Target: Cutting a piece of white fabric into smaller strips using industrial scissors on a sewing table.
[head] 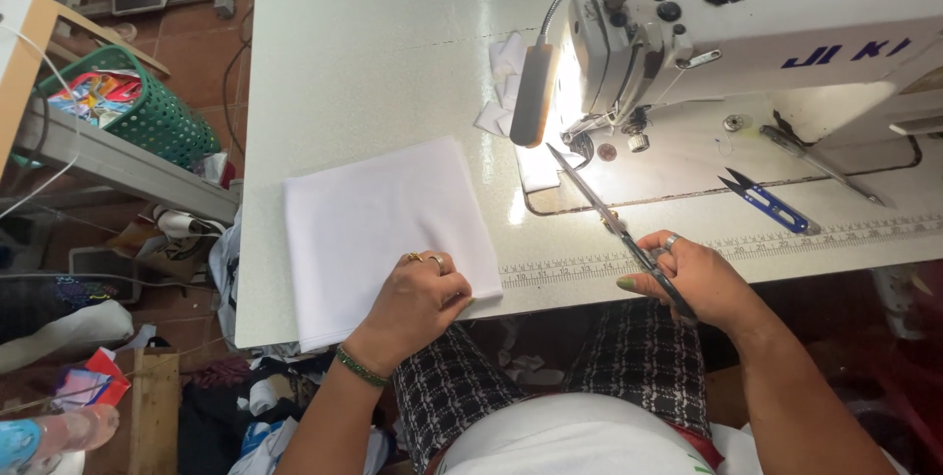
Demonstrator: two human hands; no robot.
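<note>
A folded piece of white fabric (378, 224) lies flat on the white sewing table (393, 62), near its front edge. My left hand (417, 300) rests on the fabric's near right corner, fingers curled down on it, rings on two fingers. My right hand (688, 279) grips the handles of long black scissors (599, 205). Their blades are closed and point up and left toward the needle area of the white sewing machine (766, 33). The scissors are to the right of the fabric and do not touch it.
A lit gooseneck lamp (535, 92) hangs beside the machine head. Small blue thread snips (766, 202) and a metal tool (820, 166) lie on the machine bed. White scraps (506, 82) sit behind the lamp. A green basket (138, 107) stands left of the table.
</note>
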